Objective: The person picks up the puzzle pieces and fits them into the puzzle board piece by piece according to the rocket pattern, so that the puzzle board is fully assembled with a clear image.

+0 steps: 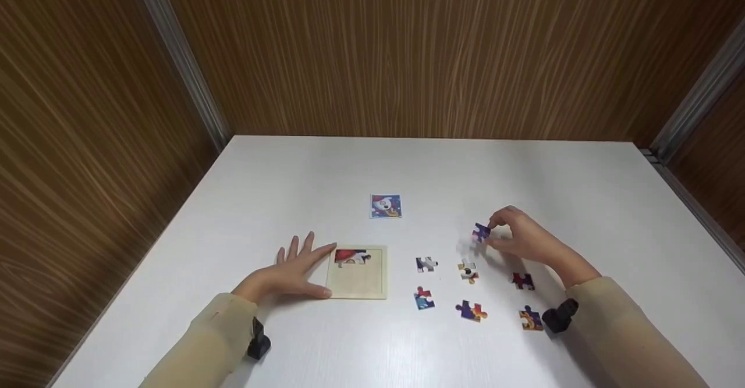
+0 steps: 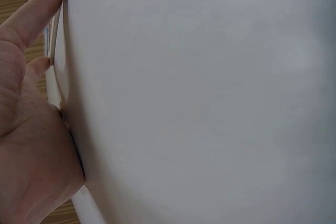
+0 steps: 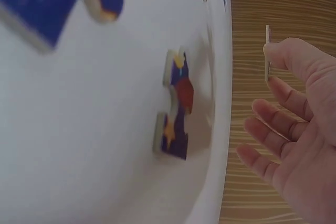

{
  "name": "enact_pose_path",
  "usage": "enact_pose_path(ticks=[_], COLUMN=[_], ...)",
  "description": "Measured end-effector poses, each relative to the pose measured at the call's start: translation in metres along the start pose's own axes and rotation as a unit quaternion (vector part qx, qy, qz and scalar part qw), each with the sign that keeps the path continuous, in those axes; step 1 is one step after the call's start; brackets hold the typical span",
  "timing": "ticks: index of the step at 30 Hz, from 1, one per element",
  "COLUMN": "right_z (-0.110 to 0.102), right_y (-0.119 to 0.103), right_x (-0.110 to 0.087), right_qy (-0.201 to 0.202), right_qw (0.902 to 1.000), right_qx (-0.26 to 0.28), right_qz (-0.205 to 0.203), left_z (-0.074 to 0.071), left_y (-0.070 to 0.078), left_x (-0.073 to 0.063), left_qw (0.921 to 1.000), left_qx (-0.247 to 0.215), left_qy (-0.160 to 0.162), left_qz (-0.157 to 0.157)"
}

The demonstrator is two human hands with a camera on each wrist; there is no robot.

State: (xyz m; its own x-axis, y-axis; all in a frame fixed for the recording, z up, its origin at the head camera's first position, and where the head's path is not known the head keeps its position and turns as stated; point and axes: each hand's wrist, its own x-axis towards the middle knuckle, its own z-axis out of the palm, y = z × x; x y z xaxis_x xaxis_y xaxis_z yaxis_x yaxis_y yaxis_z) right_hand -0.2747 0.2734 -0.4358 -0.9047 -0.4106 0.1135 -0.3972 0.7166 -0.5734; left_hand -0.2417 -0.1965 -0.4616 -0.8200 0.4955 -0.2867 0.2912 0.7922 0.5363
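My right hand (image 1: 518, 238) pinches a purple-blue puzzle piece (image 1: 481, 232) between thumb and index finger, held up over the table; in the right wrist view that piece (image 3: 267, 53) shows edge-on. My left hand (image 1: 294, 271) lies with spread fingers at the left side of a wooden puzzle tray (image 1: 385, 271), thumb and index fingertip at its frame. In the tray's upper left part sit red and white picture pieces (image 1: 352, 256). From the left wrist, the left hand (image 2: 31, 129) appears low beside the white tabletop.
Several loose pieces lie between the tray and my right arm, among them a white one (image 1: 426, 264), a dog-nose one (image 1: 468, 271), a dark red one (image 1: 522, 281) and an orange one (image 1: 531, 319). A small picture card (image 1: 385, 206) lies behind the tray. Wood-grain panels (image 1: 396, 50) border the table.
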Motion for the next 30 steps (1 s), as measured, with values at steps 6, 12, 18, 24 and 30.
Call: enact_pose_path(ticks=[6,12,18,24,30], right_z=[0.004,0.008,0.014,0.021,0.025], right_y=[-0.006,-0.013,-0.021,-0.030,-0.037], right_x=[0.002,0.005,0.008,0.011,0.012], right_qy=[0.004,0.004,-0.004,-0.010,-0.018], right_qw=[0.9997,0.9994,0.9996,0.9991,0.9984], right_qx=[0.019,0.020,0.014,0.014,0.016], right_qz=[-0.015,-0.026,-0.023,-0.040,-0.051], left_z=[0.002,0.004,0.004,0.005,0.005], left_y=[0.001,-0.001,-0.001,-0.002,-0.002], left_x=[0.000,0.001,0.002,0.003,0.003], left_qw=[1.0000,0.9999,0.9998,0.9997,0.9997], left_qx=[-0.002,0.000,0.003,0.004,0.000], left_qy=[0.008,0.011,0.016,0.017,0.017], left_qz=[-0.005,-0.013,-0.014,-0.015,-0.015])
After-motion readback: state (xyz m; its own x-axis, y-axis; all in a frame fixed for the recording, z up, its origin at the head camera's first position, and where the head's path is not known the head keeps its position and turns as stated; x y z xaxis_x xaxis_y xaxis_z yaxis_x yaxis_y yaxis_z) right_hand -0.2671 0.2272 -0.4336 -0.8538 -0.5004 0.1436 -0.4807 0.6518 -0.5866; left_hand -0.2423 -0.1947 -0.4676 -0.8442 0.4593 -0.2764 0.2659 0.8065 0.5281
